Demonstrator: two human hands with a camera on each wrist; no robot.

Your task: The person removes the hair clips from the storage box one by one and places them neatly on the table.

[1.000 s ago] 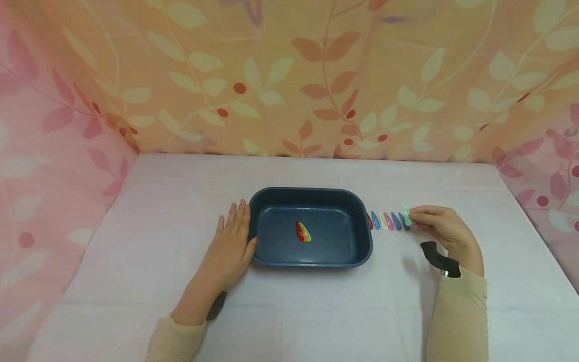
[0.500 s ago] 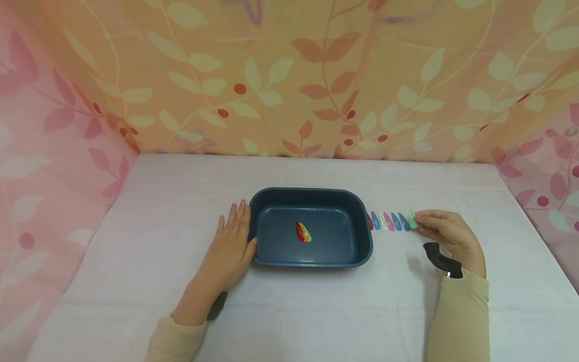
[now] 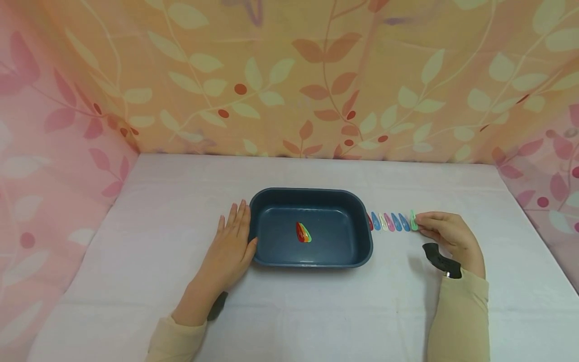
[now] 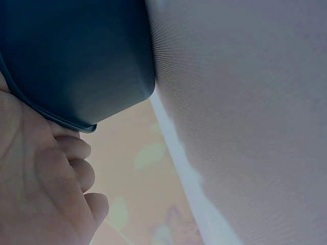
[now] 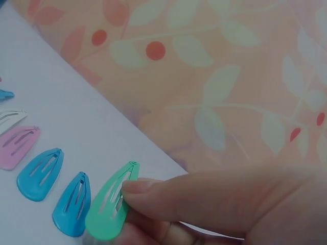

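Observation:
My right hand (image 3: 450,234) pinches a light green snap hair clip (image 5: 110,209) between thumb and fingers, at the right end of a row of clips. Just left of it lie two blue hair clips (image 5: 72,205), then a pink hair clip (image 5: 19,145), a white one (image 3: 383,221), another blue one and a red one partly hidden by the basin's rim. My left hand (image 3: 228,246) rests with straight fingers against the left side of a dark blue basin (image 3: 312,262). Inside the basin, a few overlapping red, orange and green hair clips (image 3: 303,232) lie near the middle.
A white cloth (image 3: 316,317) covers the table. Behind it hangs an orange leaf-patterned curtain (image 3: 271,75), with pink patterned fabric (image 3: 45,176) on both sides. Dark straps (image 3: 442,260) sit at the wrists.
My right hand has moved slightly right with the green clip, from over the last blue clip to a spot beside it, and a little lower. The left hand and basin have stayed put.

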